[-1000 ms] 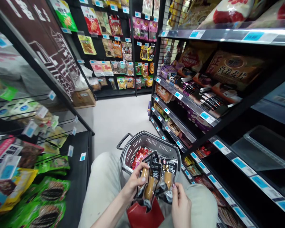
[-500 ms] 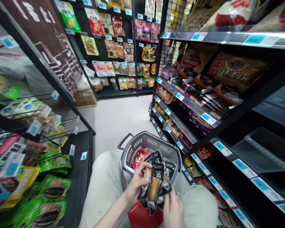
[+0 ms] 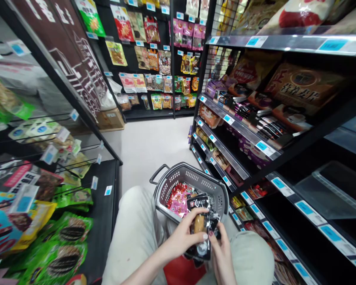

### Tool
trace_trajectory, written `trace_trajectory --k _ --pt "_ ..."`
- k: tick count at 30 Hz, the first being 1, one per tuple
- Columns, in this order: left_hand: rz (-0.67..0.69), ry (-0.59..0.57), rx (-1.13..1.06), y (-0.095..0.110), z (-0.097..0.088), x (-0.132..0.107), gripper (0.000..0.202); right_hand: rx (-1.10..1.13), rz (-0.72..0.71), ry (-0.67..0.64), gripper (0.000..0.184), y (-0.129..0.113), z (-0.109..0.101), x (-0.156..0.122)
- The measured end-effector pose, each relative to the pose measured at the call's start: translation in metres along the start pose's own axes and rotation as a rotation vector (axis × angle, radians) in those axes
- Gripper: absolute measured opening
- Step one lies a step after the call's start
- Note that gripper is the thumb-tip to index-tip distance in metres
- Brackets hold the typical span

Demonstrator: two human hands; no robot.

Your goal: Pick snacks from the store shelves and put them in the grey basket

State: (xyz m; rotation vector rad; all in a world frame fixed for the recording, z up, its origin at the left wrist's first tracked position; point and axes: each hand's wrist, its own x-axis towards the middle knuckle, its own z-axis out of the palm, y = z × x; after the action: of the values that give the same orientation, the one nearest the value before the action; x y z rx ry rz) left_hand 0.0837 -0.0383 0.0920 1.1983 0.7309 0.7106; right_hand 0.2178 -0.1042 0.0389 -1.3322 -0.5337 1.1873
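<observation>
My left hand (image 3: 184, 236) and my right hand (image 3: 221, 253) both grip a stack of black sausage packets (image 3: 202, 225), pressed together over my lap. The left thumb lies across the front packet, where a tan sausage shows through. The right fingers pinch the stack's lower right side. Just beyond the hands a grey plastic shopping basket (image 3: 192, 178) stands on the floor with red and pink snack packets (image 3: 178, 198) inside. A red packet (image 3: 182, 271) rests on my lap below the hands.
Black shelves (image 3: 240, 130) with snack boxes and blue price tags line the right side. Hanging snack bags (image 3: 62, 233) fill the racks on the left. A cardboard box (image 3: 111, 118) sits on the floor at the aisle's far end, before a wall of hanging packets.
The fanned-out sausage packets have been gathered into one tight stack. Both hands moved closer together, and the view shifted slightly.
</observation>
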Motion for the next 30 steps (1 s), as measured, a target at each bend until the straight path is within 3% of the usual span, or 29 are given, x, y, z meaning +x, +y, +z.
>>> trace_trajectory --k 3,6,10,13,17,21,26,30 --pt "0.010 -0.044 0.088 -0.001 0.001 -0.001 0.078 0.121 0.102 -0.045 0.056 0.005 -0.001 -0.001" --pt "0.026 -0.034 0.177 -0.009 0.004 -0.003 0.092 0.131 0.065 -0.065 0.062 0.005 0.001 -0.003" --pt "0.035 -0.013 0.221 -0.017 0.011 -0.003 0.085 0.060 0.068 0.041 0.066 0.008 0.008 0.000" --pt "0.040 0.014 0.229 -0.021 0.013 0.006 0.082 0.147 0.129 0.118 0.068 0.009 0.013 0.003" --pt "0.070 0.106 0.099 -0.029 0.010 0.025 0.082 0.173 0.138 0.170 0.066 0.014 0.012 0.011" --pt "0.094 0.215 -0.071 -0.043 0.010 0.034 0.077 -0.068 0.068 0.232 0.057 0.025 0.008 0.024" --pt "0.083 0.330 -0.198 -0.057 0.008 0.031 0.080 -0.402 -0.235 0.275 0.046 0.036 0.005 0.029" --pt "0.058 0.406 -0.253 -0.071 -0.006 0.032 0.079 -0.316 -0.250 0.225 0.042 0.040 0.011 0.019"
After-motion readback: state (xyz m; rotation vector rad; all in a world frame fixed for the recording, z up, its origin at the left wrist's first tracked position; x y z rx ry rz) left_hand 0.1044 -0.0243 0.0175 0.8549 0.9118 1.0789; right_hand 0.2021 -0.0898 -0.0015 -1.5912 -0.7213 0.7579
